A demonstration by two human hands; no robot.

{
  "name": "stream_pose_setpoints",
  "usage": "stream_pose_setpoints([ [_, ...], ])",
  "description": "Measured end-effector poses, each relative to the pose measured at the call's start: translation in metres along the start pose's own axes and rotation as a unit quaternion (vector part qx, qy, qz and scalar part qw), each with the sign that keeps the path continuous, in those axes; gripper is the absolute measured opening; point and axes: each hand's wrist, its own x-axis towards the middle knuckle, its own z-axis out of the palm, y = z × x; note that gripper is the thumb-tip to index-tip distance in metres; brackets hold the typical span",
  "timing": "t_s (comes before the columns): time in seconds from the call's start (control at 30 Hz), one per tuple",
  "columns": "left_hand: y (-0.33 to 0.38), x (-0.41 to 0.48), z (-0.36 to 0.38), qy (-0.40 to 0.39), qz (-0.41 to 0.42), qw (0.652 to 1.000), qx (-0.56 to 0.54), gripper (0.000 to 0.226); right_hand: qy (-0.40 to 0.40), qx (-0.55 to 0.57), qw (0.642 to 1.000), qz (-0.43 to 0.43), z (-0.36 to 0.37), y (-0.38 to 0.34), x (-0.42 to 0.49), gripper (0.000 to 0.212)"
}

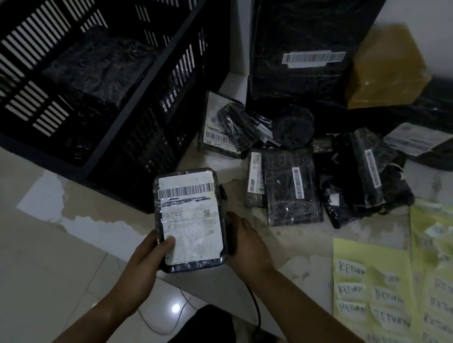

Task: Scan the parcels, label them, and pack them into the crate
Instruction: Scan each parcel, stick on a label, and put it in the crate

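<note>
Black shrink-wrap covers the flat rectangular parcel with the white barcode label [191, 219], the thing nearest the person; the left hand [148, 253] has its grip clamped on the parcel's lower edge, thumb pressed on the label and fingers curled beneath, holding the printed face up, most likely so the barcode lies open to a reader; just beside the parcel's right edge the right hand [249, 248] wraps round a black corded handheld scanner [231, 228], its grip closed on the handle as far as the back of the hand lets me judge, with the thin black cable [256, 308] trailing toward the lap; the scanner sits low alongside the parcel, not over the barcode, so the scan looks not yet lined up.

To the right, pale yellow sheets of handwritten RETURN stickers [371, 295] lie flat near the right hand, presumably ready for labelling; beyond the hands a heap of small black-wrapped parcels [291, 181] lies on the scuffed beige surface [283, 238], between crate and sheets; to the left the large black slotted plastic crate [34, 34] stands just behind the held parcel, one crumpled black-wrapped bundle [100, 64] already inside, its open mouth near for packing; farthest, a tall black-wrapped parcel with a barcode strip [309, 22] stands upright, a brown taped box [387, 69] against its side.
</note>
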Motion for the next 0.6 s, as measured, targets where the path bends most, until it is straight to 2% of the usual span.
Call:
stream_pose_setpoints([
  [0.13,-0.002,-0.004,0.020,-0.010,-0.027,1.000,0.009,0.024,0.001,0.025,1.000,0.004,-0.008,0.017,-0.035,0.097],
  [0.2,-0.004,-0.007,0.031,-0.015,-0.041,0.999,0.008,0.022,0.005,0.033,0.999,0.005,-0.015,0.023,-0.059,0.098],
  [0.4,-0.008,-0.021,0.074,-0.070,-0.064,0.995,0.028,0.018,0.014,0.056,0.997,0.060,-0.066,0.062,-0.143,0.082],
  [0.5,-0.013,-0.028,0.107,-0.121,-0.076,0.989,0.044,0.022,0.062,0.071,0.989,0.113,-0.091,0.094,-0.177,0.073],
  [0.6,-0.019,-0.035,0.144,-0.166,-0.097,0.978,0.077,0.015,0.123,0.063,0.980,0.145,-0.117,0.122,-0.202,0.064],
])
